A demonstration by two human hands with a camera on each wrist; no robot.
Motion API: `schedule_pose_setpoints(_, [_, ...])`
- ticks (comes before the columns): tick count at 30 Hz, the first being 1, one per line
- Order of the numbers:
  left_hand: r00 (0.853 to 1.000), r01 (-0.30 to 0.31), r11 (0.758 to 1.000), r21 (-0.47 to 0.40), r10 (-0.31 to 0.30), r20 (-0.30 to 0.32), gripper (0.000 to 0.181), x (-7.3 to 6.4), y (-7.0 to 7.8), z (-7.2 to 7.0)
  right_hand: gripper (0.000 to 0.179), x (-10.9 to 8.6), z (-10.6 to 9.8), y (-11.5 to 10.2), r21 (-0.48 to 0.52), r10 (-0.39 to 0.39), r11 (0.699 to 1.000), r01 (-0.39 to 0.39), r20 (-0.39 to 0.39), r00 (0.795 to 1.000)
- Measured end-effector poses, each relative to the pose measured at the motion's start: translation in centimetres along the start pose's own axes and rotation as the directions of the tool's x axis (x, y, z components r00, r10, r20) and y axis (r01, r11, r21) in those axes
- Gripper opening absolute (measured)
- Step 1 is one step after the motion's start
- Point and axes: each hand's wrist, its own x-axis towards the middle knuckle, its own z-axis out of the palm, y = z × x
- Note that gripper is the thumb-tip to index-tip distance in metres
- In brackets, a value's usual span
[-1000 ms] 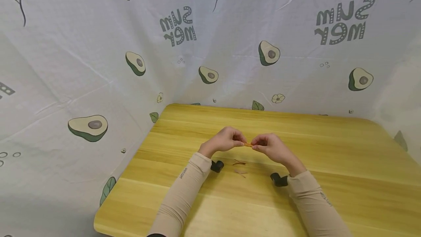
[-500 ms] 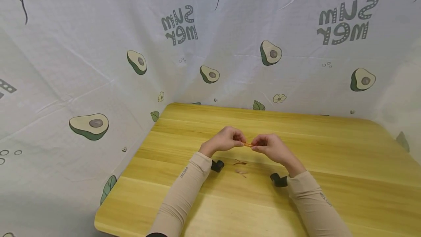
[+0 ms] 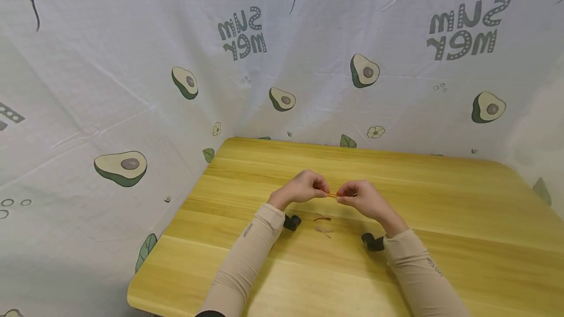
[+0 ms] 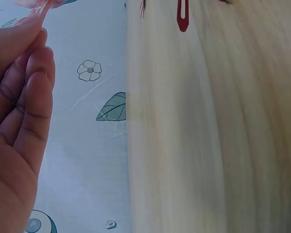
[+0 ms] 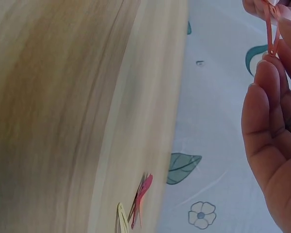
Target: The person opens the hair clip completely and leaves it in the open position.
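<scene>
The left hand [image 3: 304, 187] and the right hand [image 3: 364, 198] are both narrowed to a fingertip pinch, each holding one end of a slim orange clip [image 5: 268, 29] with two thin legs. The clip spans the gap between the hands—above the yellow wood-grain surface [image 3: 211, 258], nearer its left edge than its right.

Two slim forked clips lie apart on the surface, between the hands and its near edge: a reddish forked clip [image 3: 322, 217] toward the far edge, and a pale forked clip [image 3: 324, 231] just beside it, closer to the near edge. Their material cannot be determined.

Beige sleeves [image 3: 248, 253] cover both forearms. A white avocado-print sheet [image 3: 317, 106] hangs behind the far edge.
</scene>
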Motion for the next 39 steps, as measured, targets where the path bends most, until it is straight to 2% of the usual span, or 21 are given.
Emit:
schedule_pose_setpoints(11, [1.0,0.028,0.999,-0.026,-0.029,-0.009,0.004,0.1,-0.5,0.2,0.01,0.3,0.3,0.1,0.004,0.022,1.0,-0.022,0.001,1.0])
schedule_pose_setpoints(23, [0.997,0.079,0.997,-0.006,-0.079,-0.022,0.004,0.1,-0.6,0.4,0.013,0.5,0.7,0.4,-0.015,0.025,1.0,-0.025,0.0,1.0])
schedule_pose_setpoints(39, [0.994,0.104,0.994,-0.013,-0.104,-0.034,0.004,0.3,-1.5,0.7,0.011,0.7,1.0,1.0,-0.03,0.026,0.999,-0.026,0.002,1.0])
